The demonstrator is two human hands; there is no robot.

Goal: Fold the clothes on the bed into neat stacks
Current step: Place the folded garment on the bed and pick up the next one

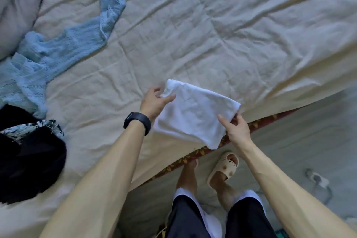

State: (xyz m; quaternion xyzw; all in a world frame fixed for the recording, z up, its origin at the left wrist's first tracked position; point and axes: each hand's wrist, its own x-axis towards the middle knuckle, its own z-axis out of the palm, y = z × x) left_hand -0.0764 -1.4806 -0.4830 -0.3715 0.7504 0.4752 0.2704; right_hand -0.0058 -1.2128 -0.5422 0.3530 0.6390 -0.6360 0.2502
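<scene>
With our left hand and right hand pinching opposite corners of the folded white cloth at the bed's edge, we risk it unfolding or slipping floorward.

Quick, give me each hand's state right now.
Left hand: shut, fingers pinching the far corner of the folded white cloth.
Right hand: shut, pinching the cloth's near edge.
</scene>
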